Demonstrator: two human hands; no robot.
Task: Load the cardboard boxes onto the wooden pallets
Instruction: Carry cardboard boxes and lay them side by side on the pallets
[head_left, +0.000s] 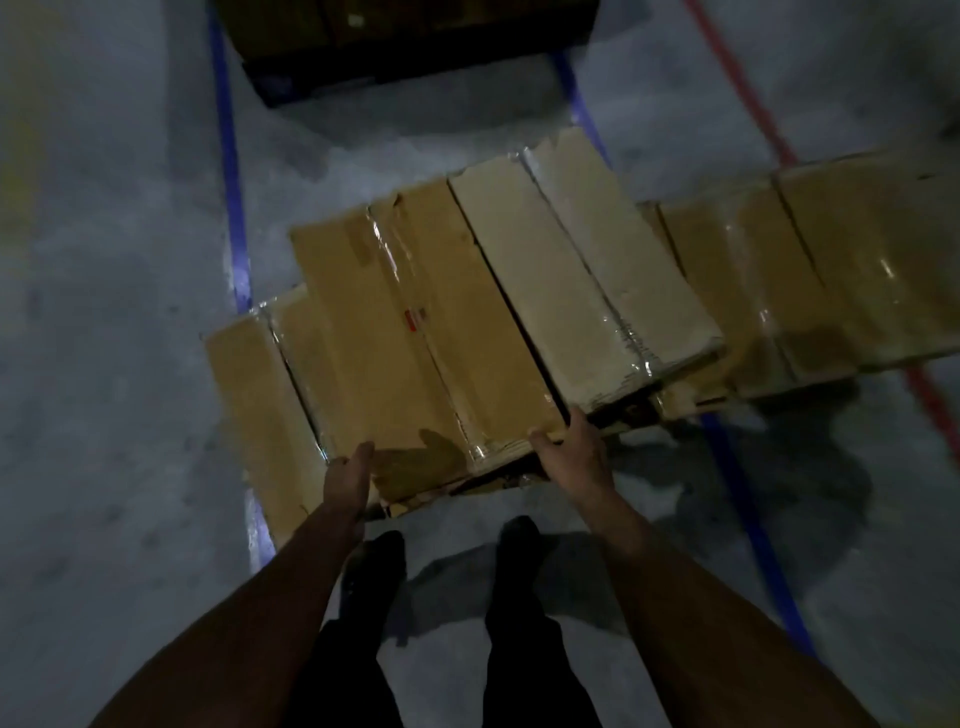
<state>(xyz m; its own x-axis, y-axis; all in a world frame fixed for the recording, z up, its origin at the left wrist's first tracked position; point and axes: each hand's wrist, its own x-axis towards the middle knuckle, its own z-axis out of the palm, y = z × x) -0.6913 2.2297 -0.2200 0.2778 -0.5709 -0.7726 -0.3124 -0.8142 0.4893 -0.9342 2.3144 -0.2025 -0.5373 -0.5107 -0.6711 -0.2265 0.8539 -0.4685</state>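
Flattened cardboard gripped at its near edge by both hands.

In the head view, a stack of flattened boxes (441, 332) is seen at the frame's centre on the grey floor (104, 364). Its near left corner is held by the left hand (349, 480), thumb on top, the other fingers hidden; its near right edge is clasped by the right hand (574, 457), fingers curled round it. More cardboard (810, 275) lies at right. A dark pallet (405, 47) stands at the top, well apart. Blue lines (231, 171) cross the floor.
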